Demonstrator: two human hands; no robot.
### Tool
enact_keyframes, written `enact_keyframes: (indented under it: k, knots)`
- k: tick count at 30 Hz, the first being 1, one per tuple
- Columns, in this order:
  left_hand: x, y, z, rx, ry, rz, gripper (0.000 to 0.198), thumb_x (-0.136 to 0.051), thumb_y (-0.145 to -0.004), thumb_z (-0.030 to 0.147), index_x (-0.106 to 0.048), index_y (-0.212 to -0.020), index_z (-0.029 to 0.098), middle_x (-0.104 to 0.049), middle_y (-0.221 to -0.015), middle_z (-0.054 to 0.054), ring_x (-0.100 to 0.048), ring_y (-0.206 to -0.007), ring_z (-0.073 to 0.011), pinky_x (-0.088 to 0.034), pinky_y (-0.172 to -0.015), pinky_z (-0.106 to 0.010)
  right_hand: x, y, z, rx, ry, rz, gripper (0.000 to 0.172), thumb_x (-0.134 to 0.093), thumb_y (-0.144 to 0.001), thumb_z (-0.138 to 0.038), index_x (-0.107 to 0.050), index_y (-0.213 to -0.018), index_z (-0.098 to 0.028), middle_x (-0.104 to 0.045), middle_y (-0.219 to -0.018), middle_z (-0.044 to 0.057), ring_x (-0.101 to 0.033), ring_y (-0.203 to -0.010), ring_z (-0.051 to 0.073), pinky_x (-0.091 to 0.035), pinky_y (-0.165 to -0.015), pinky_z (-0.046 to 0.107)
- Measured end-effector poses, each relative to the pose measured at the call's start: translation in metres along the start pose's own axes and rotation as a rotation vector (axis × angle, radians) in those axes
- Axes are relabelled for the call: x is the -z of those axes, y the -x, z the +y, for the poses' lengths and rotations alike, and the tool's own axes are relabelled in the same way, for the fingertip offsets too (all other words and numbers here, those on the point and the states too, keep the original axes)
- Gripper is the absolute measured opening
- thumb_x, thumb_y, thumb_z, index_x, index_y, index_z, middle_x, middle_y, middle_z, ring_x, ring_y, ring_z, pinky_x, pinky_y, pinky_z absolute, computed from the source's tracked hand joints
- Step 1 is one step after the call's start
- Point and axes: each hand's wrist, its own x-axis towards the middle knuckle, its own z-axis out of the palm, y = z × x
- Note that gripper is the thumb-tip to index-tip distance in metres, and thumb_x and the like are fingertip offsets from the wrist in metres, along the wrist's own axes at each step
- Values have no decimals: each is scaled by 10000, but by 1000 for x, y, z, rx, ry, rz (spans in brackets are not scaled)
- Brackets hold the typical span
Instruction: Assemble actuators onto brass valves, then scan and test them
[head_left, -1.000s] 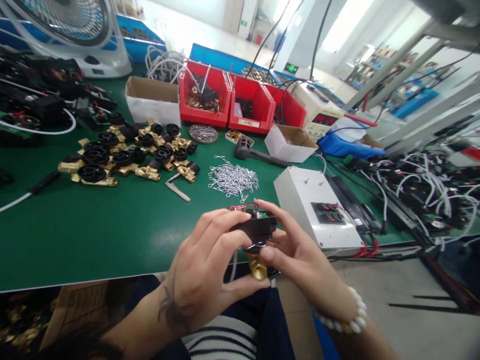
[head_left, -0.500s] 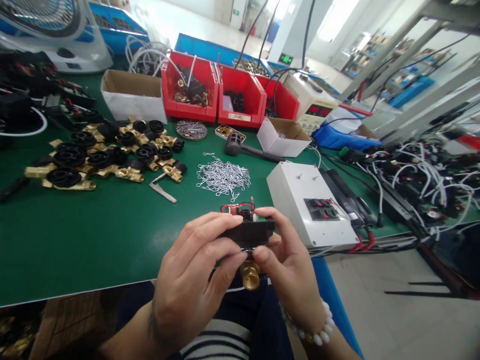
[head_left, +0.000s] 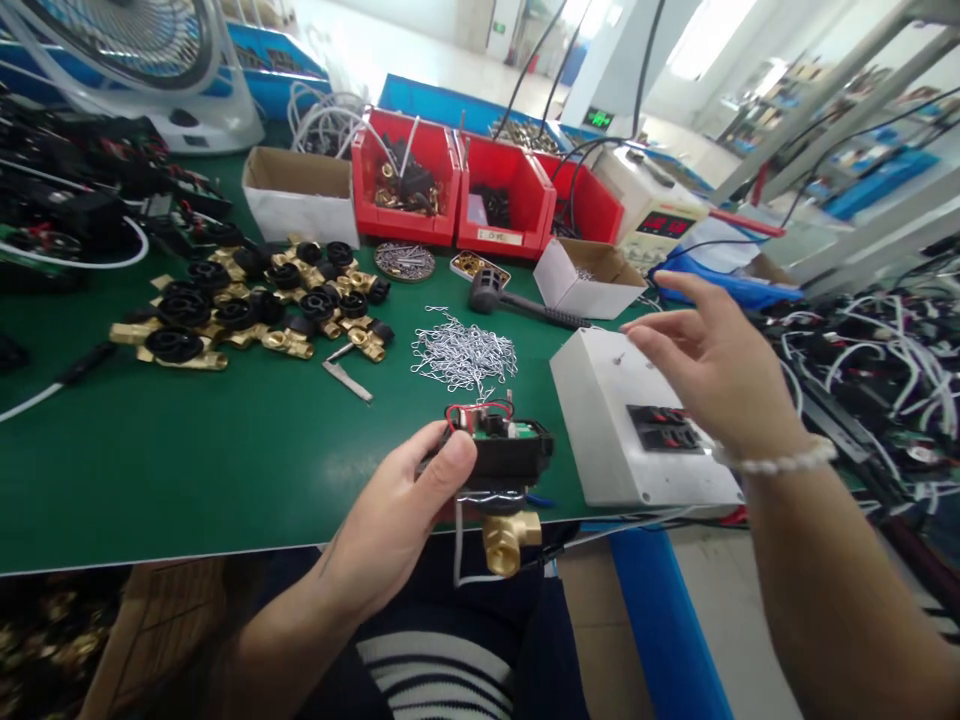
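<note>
My left hand is closed around a valve assembly: a black housing with a green board and red wires on top, and a brass fitting below. It is held over the near edge of the green table. My right hand hovers open, fingers spread, above the white switch box at the right, holding nothing. A white bead bracelet circles that wrist.
A heap of brass-and-black valve bodies lies at the left, a pile of wire clips in the middle, a black mallet behind it. Red bins and cardboard boxes line the back. Tangled cables fill the right.
My right hand has let go of the valve assembly and risen up and right over the white box. The left hand alone now holds the assembly.
</note>
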Motion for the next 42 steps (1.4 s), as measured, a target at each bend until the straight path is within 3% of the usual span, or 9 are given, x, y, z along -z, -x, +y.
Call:
enact_keyframes:
  k: [4,6,10,17,22,27,30,34,42]
  knots:
    - [2,9,1,21,-33,-35,551,-557,-890,630,-642,-1199,182,-716,-1078,-95,-705,-932,-239,-598,-782,-345,3,-26,37,-140,80,-153,184,-625,-875,-285,-714,-935,-136,-734,-915,117,-664,-876,230,-478,-872,377]
    - [2,11,1,22,-32,-50,539,-549,-899,621,-644,-1204,188,-708,-1101,-102,-698,-974,-259,-601,-770,-352,0,-24,41,-142,67,-190,196,-588,-898,-286,-696,-809,-148,-725,-877,113,-647,-867,214,-454,-878,356]
    - [0,11,2,15,1,-75,551,-524,-906,629,-657,-1196,179,-708,-1092,-117,-692,-1000,-288,-604,-759,-372,-7,-16,40,-130,15,-156,244,-534,-935,-341,-666,-859,-151,-708,-924,125,-627,-879,183,-438,-870,303]
    - [-9,14,3,4,38,-41,548,-512,-916,617,-675,-1174,162,-720,-1059,-126,-703,-948,-268,-594,-746,-340,-17,-25,60,-110,-43,-50,555,-455,-884,-666,-623,-661,-186,-704,-779,109,-619,-753,210,-472,-762,338]
    - [-10,13,2,-9,7,-25,538,-480,-934,612,-682,-1150,163,-726,-1026,-109,-707,-893,-218,-575,-754,-287,-16,-23,64,-64,-61,-70,442,-589,-804,-642,-669,-748,-210,-723,-827,71,-636,-809,235,-476,-807,369]
    - [-8,14,3,-13,-76,-31,557,-539,-911,607,-605,-1264,182,-688,-1176,-113,-674,-1030,-252,-567,-809,-311,-16,-23,66,-57,-34,-86,327,-590,-809,-516,-697,-789,-207,-729,-836,65,-649,-812,249,-494,-781,386]
    - [-8,16,7,-55,-167,-5,537,-684,-841,555,-596,-1249,217,-687,-1193,-53,-657,-1069,-204,-530,-886,-253,-15,-23,65,-47,-18,-85,327,-576,-802,-504,-702,-798,-203,-739,-848,70,-652,-825,261,-496,-800,403]
    - [-14,20,15,-29,-264,15,445,-797,-787,393,-616,-1165,244,-731,-1054,24,-679,-943,-119,-507,-807,-149,-14,-23,63,-41,-26,-85,347,-586,-781,-532,-697,-790,-203,-746,-853,84,-659,-833,281,-499,-827,439]
    - [-20,26,19,-33,-245,-18,429,-804,-785,295,-599,-1160,258,-740,-1058,48,-690,-951,-102,-507,-802,-116,-15,-23,63,-69,-47,-89,343,-605,-746,-530,-699,-790,-203,-748,-858,84,-665,-852,294,-494,-854,462]
